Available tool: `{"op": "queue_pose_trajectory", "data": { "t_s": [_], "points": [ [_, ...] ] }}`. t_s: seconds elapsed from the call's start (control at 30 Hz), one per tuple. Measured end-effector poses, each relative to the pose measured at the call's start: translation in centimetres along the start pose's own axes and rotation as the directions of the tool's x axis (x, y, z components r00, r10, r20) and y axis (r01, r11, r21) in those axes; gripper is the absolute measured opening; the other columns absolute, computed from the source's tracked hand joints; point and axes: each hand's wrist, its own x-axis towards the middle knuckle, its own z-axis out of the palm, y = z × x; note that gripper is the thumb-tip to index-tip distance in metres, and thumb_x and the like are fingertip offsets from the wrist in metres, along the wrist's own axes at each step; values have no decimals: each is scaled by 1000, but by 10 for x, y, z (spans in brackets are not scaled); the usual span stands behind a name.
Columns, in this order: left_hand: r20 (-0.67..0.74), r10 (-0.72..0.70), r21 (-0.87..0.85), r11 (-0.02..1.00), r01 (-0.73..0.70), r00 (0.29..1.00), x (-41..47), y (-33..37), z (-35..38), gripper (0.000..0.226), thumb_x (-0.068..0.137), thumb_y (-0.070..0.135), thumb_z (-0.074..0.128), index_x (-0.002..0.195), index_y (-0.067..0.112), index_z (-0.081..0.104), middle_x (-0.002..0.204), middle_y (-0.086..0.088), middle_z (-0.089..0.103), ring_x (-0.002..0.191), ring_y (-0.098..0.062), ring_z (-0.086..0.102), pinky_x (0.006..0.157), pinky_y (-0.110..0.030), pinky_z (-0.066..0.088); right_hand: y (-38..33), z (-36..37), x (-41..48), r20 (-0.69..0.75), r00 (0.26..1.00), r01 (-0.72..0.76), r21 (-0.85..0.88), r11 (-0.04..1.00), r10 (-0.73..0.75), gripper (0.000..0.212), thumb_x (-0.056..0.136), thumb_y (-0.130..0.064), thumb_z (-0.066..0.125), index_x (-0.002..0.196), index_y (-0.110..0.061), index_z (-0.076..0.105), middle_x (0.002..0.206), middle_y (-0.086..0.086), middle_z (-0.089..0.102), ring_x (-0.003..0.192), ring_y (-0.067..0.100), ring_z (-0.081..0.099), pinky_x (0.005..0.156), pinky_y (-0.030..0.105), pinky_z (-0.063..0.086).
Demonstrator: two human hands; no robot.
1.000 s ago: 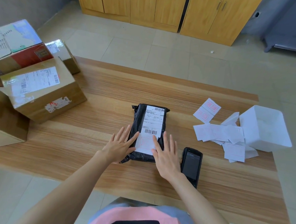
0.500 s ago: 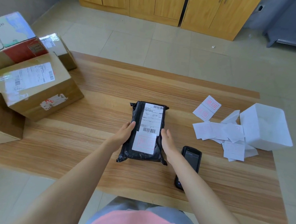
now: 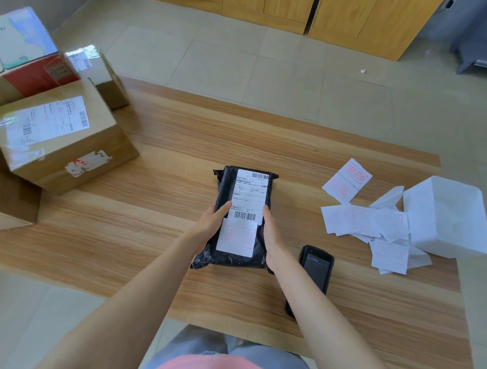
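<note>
The black parcel [image 3: 245,201] is seen in the head view at the middle of the wooden table [image 3: 165,179], held lengthwise away from the body. It is clasped along its near half from both sides. The left hand [image 3: 209,225] is wrapped round the left edge with the thumb laid across the top. The right hand [image 3: 272,235] is wrapped round the right edge in the same way. The fingers beneath are hidden, and whether the underside touches the wood cannot be told.

The shipping label [image 3: 250,190] and the red-stamped sticker [image 3: 237,237] below it are kept face up and uncovered. The side grip is judged to be chosen so that both barcodes can be read or scanned. The soft wrapper is supported at two edges, so sagging is limited.

A handheld scanner [image 3: 316,265] lies just beside the right wrist, partly hidden by the forearm, and could be knocked by a sweep to the right. Loose paper slips [image 3: 369,224] and a white box [image 3: 447,216] fill the right end of the table. Stacked cardboard boxes [image 3: 58,134] stand at the left end, some overhanging its edge. Bare wood is left ahead of the parcel and to its left, so room for moving is judged best there. The near table edge lies close under the forearms.
</note>
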Motion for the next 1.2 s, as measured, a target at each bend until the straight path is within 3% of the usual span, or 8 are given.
{"op": "queue_pose_trajectory", "data": {
  "t_s": [0.1,0.17,0.37,0.5,0.63,0.73,0.93,1.2],
  "points": [
    [-20,-24,-52,998,23,1000,-6,0,-3,92,79,73,48,151,22,22,154,1,31,139,-23,32,115,-48,24,4,3,11,35,999,22,25,999,-23,91,68,-81,39,143,-30,40,146,-3,45,130,21,44,110,47,33],
    [-67,-22,-100,995,15,998,-9,-2,-7,90,81,72,48,151,23,22,154,0,31,139,-25,33,114,-51,26,6,4,20,49,998,49,25,998,-50,91,63,-79,42,139,-28,46,137,-3,54,123,21,51,107,48,38],
    [-226,15,-187,981,-59,974,-34,8,-21,82,85,63,52,148,21,21,149,-4,37,131,-28,42,109,-52,34,-15,17,17,131,984,126,-6,992,-124,74,72,-67,50,131,-23,52,126,-2,62,112,21,60,100,45,46],
    [-347,45,-218,968,-127,937,-60,11,-33,63,93,54,49,139,17,28,133,-5,49,114,-24,52,96,-41,44,-42,34,-25,188,969,162,-9,987,-157,36,97,-32,49,129,-16,47,121,3,62,107,21,61,83,35,51],
    [-454,38,-282,941,-184,890,-90,4,-51,61,92,53,50,137,19,29,131,-7,52,112,-25,56,97,-46,47,-51,58,-48,276,944,207,-76,975,-179,45,93,-24,59,133,-20,41,120,4,60,98,18,62,70,30,51],
    [-534,8,-355,906,-233,845,-116,-6,-66,59,93,50,50,138,17,28,126,-8,56,104,-23,60,86,-40,51,-51,82,-60,343,915,267,-125,956,-210,46,92,-20,61,134,-19,41,121,4,57,91,14,60,61,24,46],
    [-674,-63,-437,837,-329,736,-168,-41,-108,56,94,37,56,137,15,28,100,1,59,83,-13,62,64,-27,49,-32,148,-91,511,837,332,-193,923,-194,47,91,-18,61,134,-17,41,127,4,53,104,19,59,66,24,48],
    [-760,-153,-513,738,-438,632,-229,-96,-183,53,95,29,56,136,12,28,96,-1,59,79,-14,62,61,-29,47,12,255,-133,664,730,421,-249,872,-163,41,90,-16,61,125,-20,41,133,7,48,112,23,57,73,27,51]
  ]
}}
